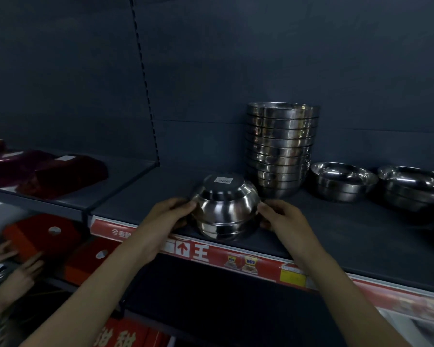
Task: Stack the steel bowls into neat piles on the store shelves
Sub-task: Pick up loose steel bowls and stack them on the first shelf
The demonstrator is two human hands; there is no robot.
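**Both hands steady an upside-down bowl at the shelf front**

The left fingertips [189, 204] and right fingertips [262, 205] press in from opposite sides, curled against the widest part of the upside-down bowl [224, 196]. The left hand [171, 214] and right hand [278, 215] mirror each other, so the bowl is pinched evenly between them. That is probably to keep it level while it is turned or lifted. Its base faces up and carries a small white label. It sits rim down on a short pile of upright bowls [223, 230].

This small pile stands at the front of the shelf [336, 234], just above the red price strip [236, 259], so any slip forward would send it off the edge. Just behind and to the right rises the tall pile [281, 149], neatly nested and close to the right hand's knuckles. A careless lift could knock it. Further right sit two low piles [342, 181] [414, 189], near each other but apart from the tall one.

The free room lies to the left of the held bowl and behind it, where bare shelf runs back to the dark rear panel. On the neighbouring shelf to the left lie dark red packets [48, 171]. Below them another person's hands [18, 274] rest by orange boxes [40, 236].
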